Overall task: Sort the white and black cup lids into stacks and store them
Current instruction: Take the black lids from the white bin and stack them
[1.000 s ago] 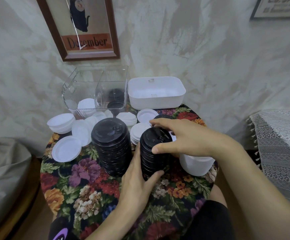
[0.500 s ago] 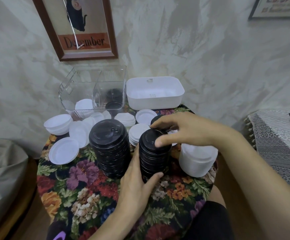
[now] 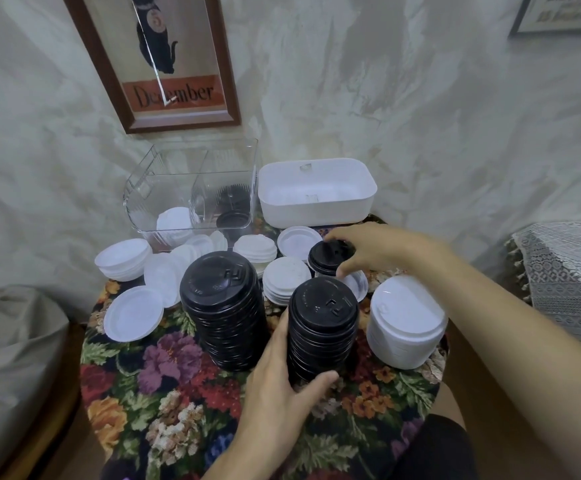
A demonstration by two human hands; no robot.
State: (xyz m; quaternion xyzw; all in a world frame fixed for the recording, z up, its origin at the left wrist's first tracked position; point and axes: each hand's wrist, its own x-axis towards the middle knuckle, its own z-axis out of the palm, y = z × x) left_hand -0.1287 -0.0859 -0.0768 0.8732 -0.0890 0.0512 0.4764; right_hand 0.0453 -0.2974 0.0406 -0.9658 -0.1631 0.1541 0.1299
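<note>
Pinching the loose black lid [image 3: 328, 258] in right hand [image 3: 379, 251] fingertips, just behind the near black stack [image 3: 323, 323] steadied low by the left hand's [image 3: 278, 386] curled fingers; best carried over level and seated squarely on top.

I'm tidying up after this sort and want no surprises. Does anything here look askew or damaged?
Several loose white lids lean tilted in front of the clear bin, not stacked flat. The framed December poster shows a thin pale line across its glass, possibly a crack or a reflection.
</note>
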